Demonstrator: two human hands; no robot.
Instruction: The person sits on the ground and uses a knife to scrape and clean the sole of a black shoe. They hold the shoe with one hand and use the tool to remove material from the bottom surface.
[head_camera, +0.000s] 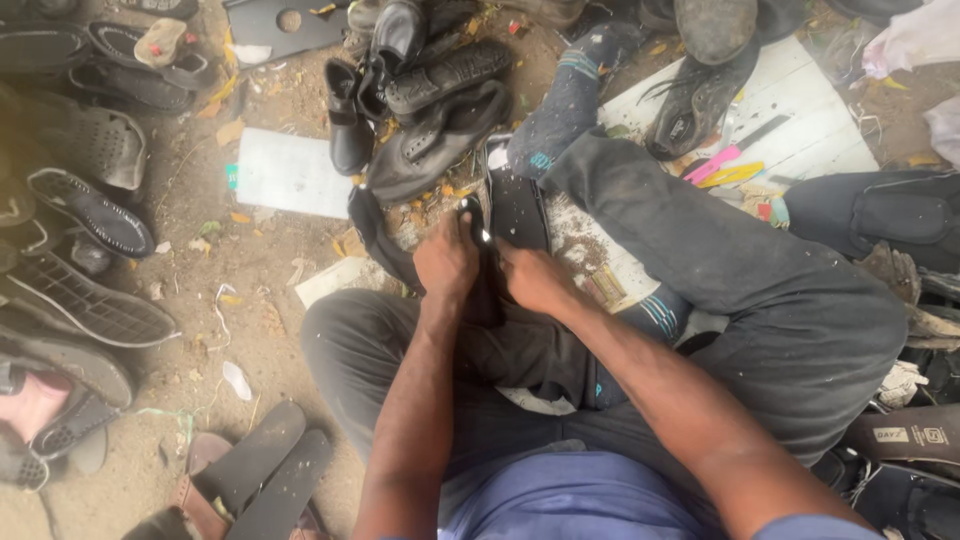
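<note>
I sit on the ground with my legs in dark trousers crossed. Between my knees lies a black shoe (515, 205), its glossy upper facing up. My left hand (447, 262) is closed over the shoe's left side near its toe. Against the shoe's right edge presses my right hand (535, 280), fingers curled on it. A black strap or shoe part (375, 235) hangs off to the left of the shoe. Whether either hand also holds a small tool is hidden.
Several black shoes (425, 110) are heaped ahead. Sandals and soles (90, 260) line the left side on sandy ground. A white board (790, 110) at the upper right carries a boot (690, 100), a pink strip and a yellow strip. A white sheet (290, 172) lies ahead on the left.
</note>
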